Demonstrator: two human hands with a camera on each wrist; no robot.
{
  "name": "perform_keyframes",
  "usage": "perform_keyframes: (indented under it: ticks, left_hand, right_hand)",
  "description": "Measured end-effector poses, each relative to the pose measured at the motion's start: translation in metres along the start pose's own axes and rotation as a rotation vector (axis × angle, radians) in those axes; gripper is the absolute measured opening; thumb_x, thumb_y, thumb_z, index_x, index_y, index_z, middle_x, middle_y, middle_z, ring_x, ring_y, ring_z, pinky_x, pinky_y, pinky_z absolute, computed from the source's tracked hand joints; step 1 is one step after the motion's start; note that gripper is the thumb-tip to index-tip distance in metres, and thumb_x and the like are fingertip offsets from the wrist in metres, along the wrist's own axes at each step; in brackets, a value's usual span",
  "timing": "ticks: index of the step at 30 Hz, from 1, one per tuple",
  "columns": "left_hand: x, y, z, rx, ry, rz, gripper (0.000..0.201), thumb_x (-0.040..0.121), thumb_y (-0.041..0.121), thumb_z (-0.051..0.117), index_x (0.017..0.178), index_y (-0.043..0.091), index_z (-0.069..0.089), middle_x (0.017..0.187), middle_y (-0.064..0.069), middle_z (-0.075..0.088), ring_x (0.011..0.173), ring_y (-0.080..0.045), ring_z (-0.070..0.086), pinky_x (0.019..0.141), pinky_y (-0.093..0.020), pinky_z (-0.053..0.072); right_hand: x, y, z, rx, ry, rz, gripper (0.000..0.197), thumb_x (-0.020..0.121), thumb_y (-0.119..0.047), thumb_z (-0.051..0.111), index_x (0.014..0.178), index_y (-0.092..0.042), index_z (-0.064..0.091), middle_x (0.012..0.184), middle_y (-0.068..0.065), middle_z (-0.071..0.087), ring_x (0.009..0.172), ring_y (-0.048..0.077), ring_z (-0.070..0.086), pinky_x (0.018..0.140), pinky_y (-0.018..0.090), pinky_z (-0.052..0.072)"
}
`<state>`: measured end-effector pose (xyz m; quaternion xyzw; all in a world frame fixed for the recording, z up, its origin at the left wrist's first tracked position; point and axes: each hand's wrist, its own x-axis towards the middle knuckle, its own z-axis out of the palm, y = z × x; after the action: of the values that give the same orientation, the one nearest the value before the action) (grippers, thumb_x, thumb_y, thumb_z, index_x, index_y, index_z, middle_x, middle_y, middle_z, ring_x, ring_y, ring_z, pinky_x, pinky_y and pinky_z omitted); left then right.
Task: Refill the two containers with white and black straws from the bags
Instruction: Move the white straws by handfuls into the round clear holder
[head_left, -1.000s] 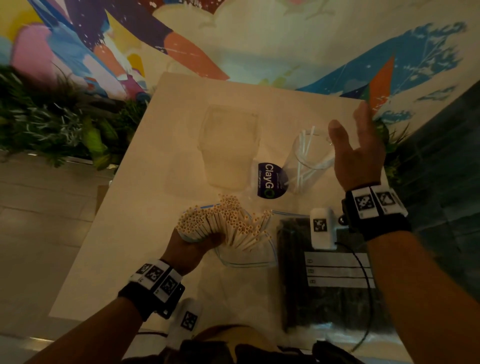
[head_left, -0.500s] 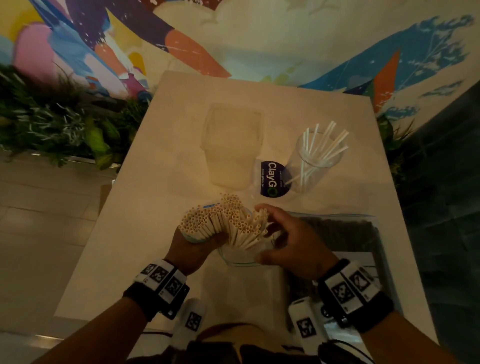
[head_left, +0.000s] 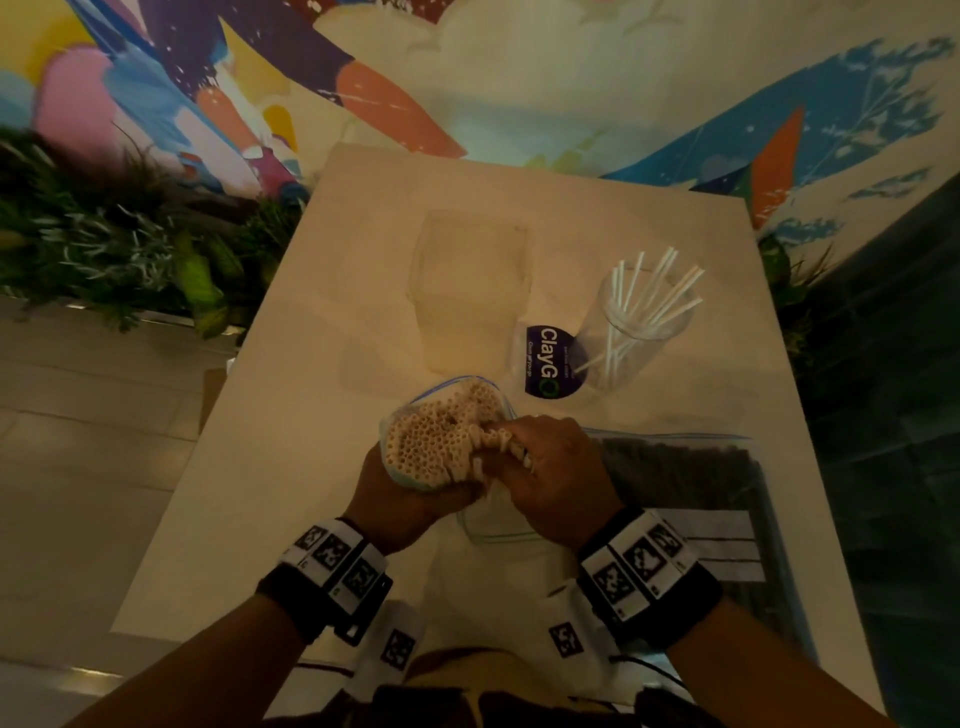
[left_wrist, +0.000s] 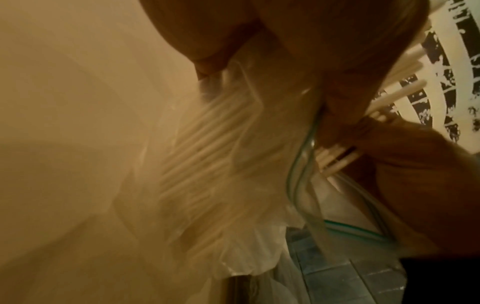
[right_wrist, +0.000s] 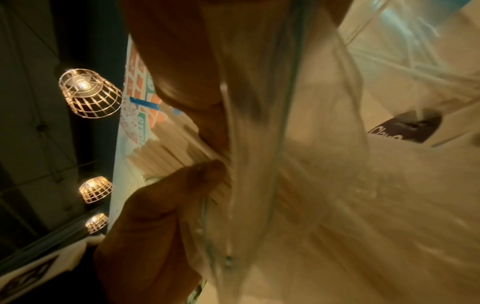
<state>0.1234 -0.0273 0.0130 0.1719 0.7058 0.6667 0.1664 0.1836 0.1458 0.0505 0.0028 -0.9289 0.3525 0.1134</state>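
My left hand (head_left: 410, 488) grips a clear zip bag (head_left: 457, 384) of white straws (head_left: 436, 431), held upright with the straw ends facing up. My right hand (head_left: 540, 467) pinches a small bunch of those straws (right_wrist: 179, 154) at the bag's right side, thumb and fingers curled round them. A round clear container (head_left: 634, 332) with several white straws (head_left: 654, 291) stands at the back right. A square clear container (head_left: 470, 291) stands left of it with no straws showing in it. A bag of black straws (head_left: 691, 493) lies flat at the right.
A purple ClayGo sticker (head_left: 548, 361) sits between the two containers. The pale table (head_left: 291, 415) ends at a planter of green plants (head_left: 104, 249) on the left and a dark wall on the right. A painted mural is behind.
My right hand came down from beside the round container to the bag and now pinches straws. The left hand has bunched the straw ends together and lifted them slightly.
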Motion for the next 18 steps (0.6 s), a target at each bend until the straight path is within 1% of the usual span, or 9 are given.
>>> perform_keyframes:
  ticks: [3,5,7,9,10,12,13,15,18]
  left_hand:
    - [0.003,-0.008,-0.004,-0.064,0.092,-0.013,0.054,0.055,0.038,0.082,0.106,0.038,0.066,0.112,0.01,0.067,0.107,-0.014,0.063,0.088,-0.045,0.054]
    - [0.004,-0.011,-0.005,-0.055,0.116,-0.013,0.051,0.056,0.036,0.08,0.105,0.038,0.066,0.111,0.013,0.068,0.106,-0.015,0.063,0.088,-0.044,0.054]
    - [0.004,-0.012,-0.004,-0.067,0.107,-0.009,0.058,0.055,0.044,0.082,0.108,0.03,0.063,0.111,0.015,0.068,0.107,-0.014,0.063,0.088,-0.039,0.054]
    - [0.004,-0.011,-0.003,-0.087,0.092,-0.009,0.067,0.054,0.057,0.081,0.11,0.026,0.06,0.112,0.017,0.067,0.108,-0.014,0.062,0.089,-0.033,0.054]
    - [0.004,-0.011,-0.003,-0.093,0.09,-0.007,0.069,0.055,0.059,0.08,0.111,0.025,0.059,0.113,0.016,0.066,0.109,-0.015,0.062,0.089,-0.032,0.053]
    - [0.004,-0.013,-0.004,-0.103,0.094,0.005,0.071,0.056,0.057,0.081,0.113,0.019,0.06,0.114,0.008,0.068,0.109,-0.019,0.062,0.089,-0.035,0.054]
    - [0.004,-0.013,-0.004,-0.104,0.098,0.007,0.073,0.055,0.055,0.082,0.113,0.015,0.061,0.113,0.003,0.068,0.108,-0.02,0.063,0.089,-0.036,0.054]
    - [0.004,-0.013,-0.004,-0.098,0.102,0.007,0.074,0.055,0.049,0.084,0.113,0.009,0.062,0.114,-0.002,0.068,0.107,-0.019,0.063,0.089,-0.035,0.054]
    - [0.004,-0.014,-0.005,-0.105,0.111,-0.003,0.07,0.053,0.051,0.084,0.111,0.018,0.062,0.115,0.004,0.067,0.107,-0.017,0.063,0.088,-0.03,0.054]
  right_hand:
    - [-0.004,0.007,-0.003,0.111,0.028,0.112,0.039,0.084,-0.051,0.05,0.094,-0.018,0.07,0.088,0.0,0.07,0.081,0.019,0.063,0.073,0.037,0.051]
    - [-0.008,0.011,-0.002,0.217,0.047,0.22,0.031,0.084,-0.047,0.055,0.094,-0.02,0.067,0.087,-0.001,0.069,0.082,0.015,0.062,0.074,0.035,0.051]
    - [-0.012,0.014,0.001,0.376,0.078,0.328,0.023,0.083,-0.04,0.063,0.087,-0.017,0.065,0.08,0.002,0.067,0.076,0.018,0.062,0.073,0.04,0.052]
    - [-0.014,0.018,0.004,0.492,0.082,0.389,0.025,0.082,-0.036,0.066,0.081,-0.011,0.062,0.074,0.008,0.062,0.072,0.025,0.058,0.072,0.048,0.051]
    - [-0.015,0.021,0.005,0.503,0.07,0.409,0.025,0.083,-0.033,0.067,0.08,-0.008,0.062,0.072,0.007,0.06,0.069,0.024,0.056,0.072,0.048,0.05]
    - [-0.015,0.02,0.002,0.484,0.055,0.411,0.016,0.088,-0.024,0.066,0.079,-0.012,0.064,0.071,-0.007,0.061,0.07,0.008,0.056,0.072,0.039,0.05]
    - [-0.014,0.018,-0.001,0.472,0.069,0.379,0.01,0.09,-0.023,0.064,0.081,-0.019,0.065,0.074,-0.013,0.064,0.073,0.002,0.059,0.072,0.029,0.051]
    - [-0.013,0.011,-0.011,0.441,0.14,0.288,0.007,0.091,-0.027,0.059,0.091,-0.027,0.066,0.083,-0.016,0.068,0.082,-0.001,0.064,0.076,0.015,0.049]
    - [-0.014,0.01,-0.014,0.396,0.149,0.2,0.019,0.092,-0.033,0.051,0.096,-0.023,0.066,0.084,-0.014,0.068,0.082,0.0,0.064,0.076,0.014,0.05]
